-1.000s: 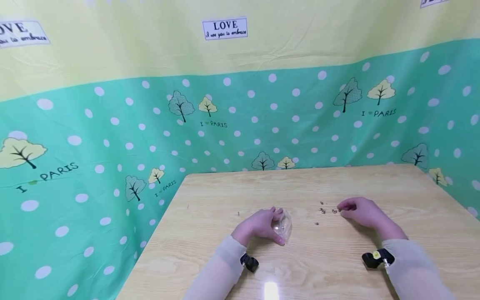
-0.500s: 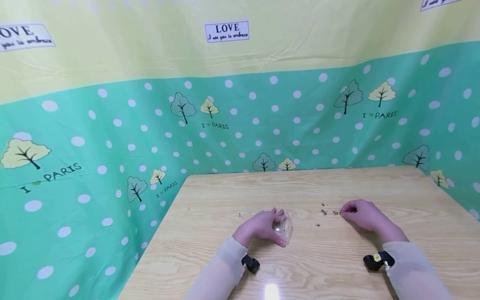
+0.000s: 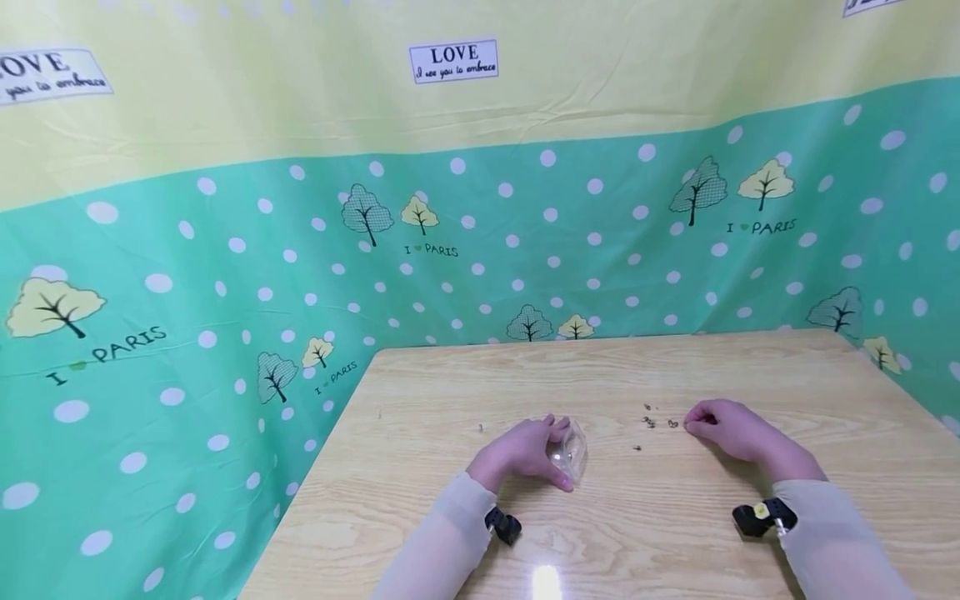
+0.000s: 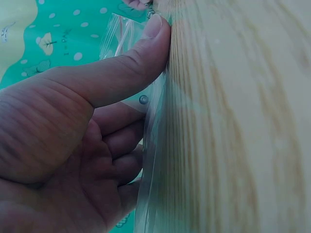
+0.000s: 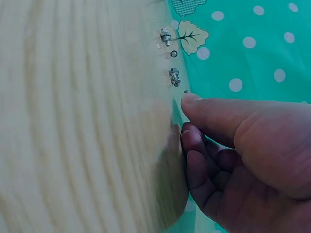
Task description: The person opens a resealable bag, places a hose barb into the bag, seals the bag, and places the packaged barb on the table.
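My left hand (image 3: pixel 525 451) grips a clear plastic bag (image 3: pixel 576 454) low over the table, its thumb and fingers curved round the side. Inside the bag, a small round metal piece (image 4: pixel 143 99) shows in the left wrist view. Right of the bag, my right hand (image 3: pixel 731 427) has its fingertips down near the wood. A tiny metal part (image 5: pixel 186 91) peeks out at the tip of the right thumb, apparently pinched; the index fingertip is mostly hidden. Several small metal parts lie just left of that hand, such as one pair (image 3: pixel 672 423) and another part (image 5: pixel 175 77).
A lone small part (image 3: pixel 637 448) lies between the hands, nearer me than the others. Another tiny piece (image 3: pixel 481 427) sits left of my left hand. Beyond the wooden table (image 3: pixel 600 375) hangs a green and yellow printed cloth (image 3: pixel 450 283).
My right hand has drawn slightly right, away from the small parts on the table, its thumb and index closing together. The left hand and bag have barely moved.
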A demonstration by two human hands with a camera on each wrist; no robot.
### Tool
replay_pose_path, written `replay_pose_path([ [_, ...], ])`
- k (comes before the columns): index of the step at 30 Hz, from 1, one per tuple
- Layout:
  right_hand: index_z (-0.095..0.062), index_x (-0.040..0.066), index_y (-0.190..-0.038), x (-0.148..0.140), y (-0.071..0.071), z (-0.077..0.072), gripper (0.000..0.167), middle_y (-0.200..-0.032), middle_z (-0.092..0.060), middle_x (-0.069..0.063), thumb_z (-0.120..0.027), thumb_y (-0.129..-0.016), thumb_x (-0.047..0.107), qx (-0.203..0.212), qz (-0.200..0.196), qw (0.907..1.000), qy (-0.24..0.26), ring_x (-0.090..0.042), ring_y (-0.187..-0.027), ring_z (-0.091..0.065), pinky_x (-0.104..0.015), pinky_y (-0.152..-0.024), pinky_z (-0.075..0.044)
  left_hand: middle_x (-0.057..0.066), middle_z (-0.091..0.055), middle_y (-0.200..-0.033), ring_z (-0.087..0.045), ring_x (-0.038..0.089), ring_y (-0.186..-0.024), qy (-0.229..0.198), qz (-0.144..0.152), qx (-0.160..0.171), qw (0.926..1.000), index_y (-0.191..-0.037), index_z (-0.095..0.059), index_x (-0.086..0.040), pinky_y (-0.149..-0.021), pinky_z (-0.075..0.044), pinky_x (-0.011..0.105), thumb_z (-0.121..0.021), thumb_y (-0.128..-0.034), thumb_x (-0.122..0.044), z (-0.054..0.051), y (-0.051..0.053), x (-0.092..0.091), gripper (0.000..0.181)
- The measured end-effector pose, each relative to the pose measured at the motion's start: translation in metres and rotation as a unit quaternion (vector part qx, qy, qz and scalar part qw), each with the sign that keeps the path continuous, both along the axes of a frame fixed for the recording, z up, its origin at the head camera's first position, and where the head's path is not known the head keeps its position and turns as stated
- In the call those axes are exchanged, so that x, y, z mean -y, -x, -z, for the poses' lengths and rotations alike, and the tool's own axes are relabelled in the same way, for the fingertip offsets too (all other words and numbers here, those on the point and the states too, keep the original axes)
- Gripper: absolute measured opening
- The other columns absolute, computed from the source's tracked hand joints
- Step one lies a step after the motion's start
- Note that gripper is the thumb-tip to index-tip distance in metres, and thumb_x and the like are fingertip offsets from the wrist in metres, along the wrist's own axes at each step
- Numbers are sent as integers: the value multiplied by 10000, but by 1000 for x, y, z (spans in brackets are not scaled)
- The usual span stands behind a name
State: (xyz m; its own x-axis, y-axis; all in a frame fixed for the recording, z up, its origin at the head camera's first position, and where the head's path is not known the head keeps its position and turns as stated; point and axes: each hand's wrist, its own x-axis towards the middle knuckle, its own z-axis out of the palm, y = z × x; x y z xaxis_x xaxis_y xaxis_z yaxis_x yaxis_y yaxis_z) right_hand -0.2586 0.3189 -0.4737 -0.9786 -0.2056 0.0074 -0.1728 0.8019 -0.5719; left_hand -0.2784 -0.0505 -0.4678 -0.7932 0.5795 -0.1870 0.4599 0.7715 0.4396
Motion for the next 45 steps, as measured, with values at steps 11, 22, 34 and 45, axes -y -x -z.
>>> replay_pose_path([
  [11, -678, -37, -1108, -7, -2, -8, 244, -1070, -696, -173, -518, -1128, 146, 51, -59, 10000, 37, -399, -1060, -651, -633, -935, -512, -30, -348, -1717, -289, 294, -1598, -98, -8, 22, 9999, -1618, -484, -188, -1299, -250, 435, -981, -753, -406, -2, 3, -3, 1021],
  [22, -670, -35, -1100, -5, 0, -8, 253, -1072, -691, -195, -492, -1137, 140, 92, 15, 10000, 26, -425, -1070, -645, -652, -937, -507, -60, -347, -1712, -281, 270, -1601, -62, 16, 26, 10000, -1617, -482, -190, -1301, -241, 440, -979, -752, -408, 0, 5, -2, 1021],
  [34, -666, -73, -1121, 0, 0, -6, 257, -1069, -693, -222, -508, -1128, 130, 60, 207, 9998, -44, -435, -1057, -652, -644, -921, -517, -43, -339, -1717, -296, 291, -1594, 29, 21, 32, 10000, -1613, -492, -200, -1298, -248, 429, -971, -761, -420, 1, 4, -3, 1002],
  [45, -681, -52, -1114, 15, -1, -9, 249, -992, -677, -128, -531, -1122, 146, 147, 262, 9993, 212, -296, -936, -609, -515, -847, -521, -51, -351, -1713, -298, 290, -1594, -16, 19, 35, 10000, -1607, -500, -185, -1297, -250, 424, -978, -753, -410, 3, 2, -1, 1005],
])
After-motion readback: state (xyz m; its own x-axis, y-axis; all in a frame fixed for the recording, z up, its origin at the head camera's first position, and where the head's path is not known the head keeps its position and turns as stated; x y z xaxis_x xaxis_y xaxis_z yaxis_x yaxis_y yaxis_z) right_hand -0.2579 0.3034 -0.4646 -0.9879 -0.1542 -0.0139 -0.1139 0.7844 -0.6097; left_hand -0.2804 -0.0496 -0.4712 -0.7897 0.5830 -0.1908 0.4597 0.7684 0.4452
